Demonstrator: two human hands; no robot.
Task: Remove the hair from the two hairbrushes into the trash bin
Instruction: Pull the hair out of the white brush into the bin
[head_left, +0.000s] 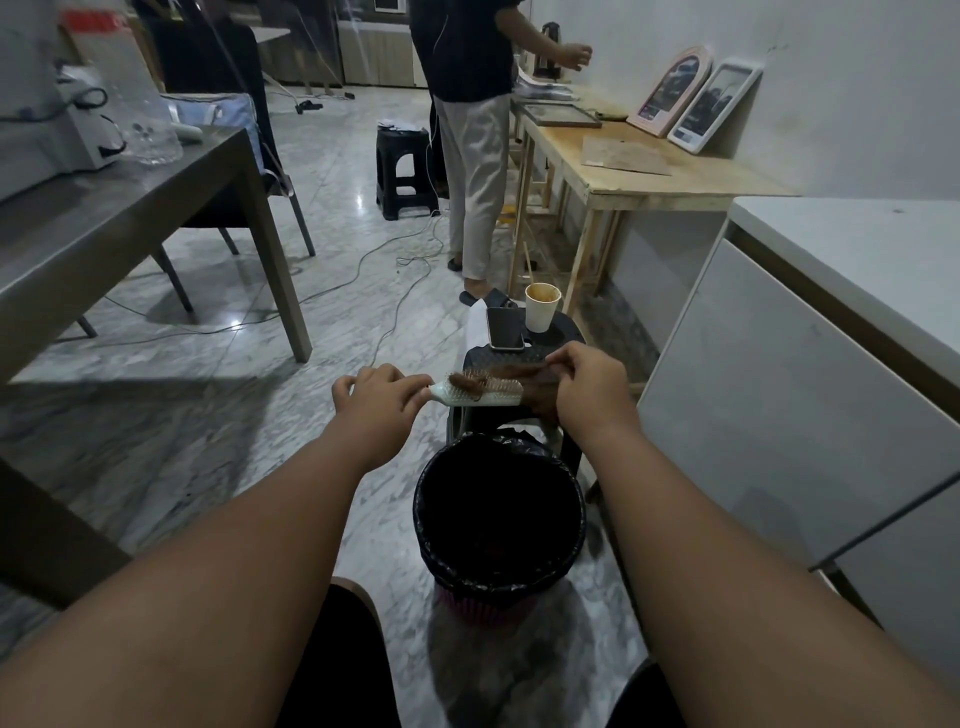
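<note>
A pale green hairbrush (488, 398) lies level in the air above and just beyond the trash bin (441, 558), bristles up. My left hand (376, 397) grips its handle. Brown hair (470, 383) is tangled in the bristles. My right hand (589, 387) pinches a clump of that hair at the brush's far end, and the clump stretches from the bristles to my fingers. The bin is lined with a black bag and stands on the floor between my knees. I see only one hairbrush.
A black stool (483, 358) behind the brush carries a phone (505, 328) and a paper cup (542, 306). White cabinet (779, 415) on the right, grey table (156, 208) on the left. A person (475, 156) stands at a wooden bench (675, 182). Cables cross the floor.
</note>
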